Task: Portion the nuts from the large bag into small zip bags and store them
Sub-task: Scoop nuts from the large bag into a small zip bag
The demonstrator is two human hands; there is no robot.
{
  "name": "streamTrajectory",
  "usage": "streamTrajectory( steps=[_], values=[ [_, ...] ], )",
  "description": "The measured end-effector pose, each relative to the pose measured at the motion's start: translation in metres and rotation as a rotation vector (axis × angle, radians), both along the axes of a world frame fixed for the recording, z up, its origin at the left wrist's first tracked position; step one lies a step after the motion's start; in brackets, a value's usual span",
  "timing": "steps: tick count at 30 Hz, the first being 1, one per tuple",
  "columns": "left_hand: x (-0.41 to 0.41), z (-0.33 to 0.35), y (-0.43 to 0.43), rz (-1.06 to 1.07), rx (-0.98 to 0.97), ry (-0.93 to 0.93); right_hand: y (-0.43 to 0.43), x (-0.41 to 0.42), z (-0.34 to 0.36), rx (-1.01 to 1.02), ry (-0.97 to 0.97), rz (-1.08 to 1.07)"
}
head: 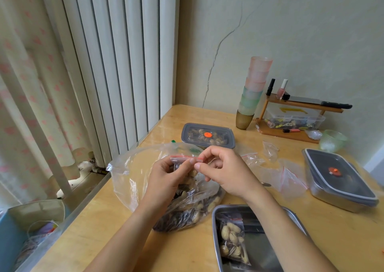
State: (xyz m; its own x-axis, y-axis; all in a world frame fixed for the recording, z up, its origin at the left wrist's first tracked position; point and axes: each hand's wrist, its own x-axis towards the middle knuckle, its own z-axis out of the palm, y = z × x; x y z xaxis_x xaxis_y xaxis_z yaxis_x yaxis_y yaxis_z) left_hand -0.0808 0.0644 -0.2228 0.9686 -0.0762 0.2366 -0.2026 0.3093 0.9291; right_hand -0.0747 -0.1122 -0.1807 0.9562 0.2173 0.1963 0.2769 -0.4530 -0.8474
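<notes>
Pinching the small zip bag [178, 161], both hands [166, 178] [224, 172] hide most of it.

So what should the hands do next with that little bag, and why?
Probably press along the red zip strip to shut it. The left hand and right hand both pinch the small zip bag at its top, nuts show inside it, and one filled bag already lies in the metal tray.
</notes>
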Motion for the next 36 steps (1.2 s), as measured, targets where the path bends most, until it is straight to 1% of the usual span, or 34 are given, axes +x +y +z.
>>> streamTrajectory(
  steps=[3, 7, 15, 19, 24, 30, 36],
  values=[
    [0.0006, -0.0007, 0.0000, -0.001, 0.043, -0.016, -0.0003, 0.0004, 0.0001, -0.017, -0.023, -0.035],
    [0.0030, -0.0027, 0.0022, 0.069, 0.065, -0.027, -0.0017, -0.0006, 0.0009, -0.048, -0.027, -0.071],
    [0.0053, -0.0031, 0.0045, 0.110, 0.082, -0.065, -0.0024, -0.0002, 0.0000, -0.093, -0.061, -0.078],
    [0.0055, -0.0028, 0.0054, 0.091, 0.099, -0.074, -0.0036, 0.0012, -0.0012, -0.099, -0.056, -0.071],
    [0.0038, -0.0009, 0.0049, 0.003, 0.137, -0.075, -0.0063, 0.0036, -0.0025, -0.044, -0.035, -0.038],
    [0.0049, -0.0009, 0.0059, -0.025, 0.082, -0.057, -0.0071, 0.0045, -0.0021, 0.063, 0.019, 0.040],
    [0.0047, -0.0008, 0.0068, -0.072, 0.054, -0.035, -0.0065, 0.0030, -0.0001, 0.112, 0.057, 0.089]
  ],
)
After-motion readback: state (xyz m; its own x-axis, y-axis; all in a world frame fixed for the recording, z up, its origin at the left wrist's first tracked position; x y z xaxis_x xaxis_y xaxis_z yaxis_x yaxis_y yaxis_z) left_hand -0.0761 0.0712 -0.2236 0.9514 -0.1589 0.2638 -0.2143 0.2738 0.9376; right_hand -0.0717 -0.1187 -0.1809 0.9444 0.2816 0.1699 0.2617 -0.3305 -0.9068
